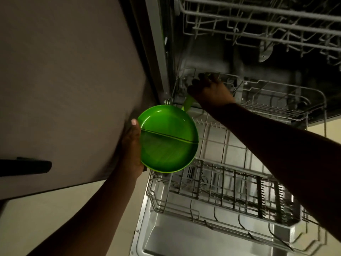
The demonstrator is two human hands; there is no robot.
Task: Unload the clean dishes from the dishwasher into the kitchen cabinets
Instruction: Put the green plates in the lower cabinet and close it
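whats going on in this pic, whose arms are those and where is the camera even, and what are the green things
There is no machine here: the arms belong to a person, and the one picture comes from a wide-angle camera worn on their head, looking down at their hands. They stand over an open dishwasher with its lower rack pulled out over the dropped door. The upper rack shows at the top. The left hand holds a stack of green plates by the rim. The right hand reaches to the back of the lower rack and touches another green item, but the dim light hides what it is and whether it is gripped.
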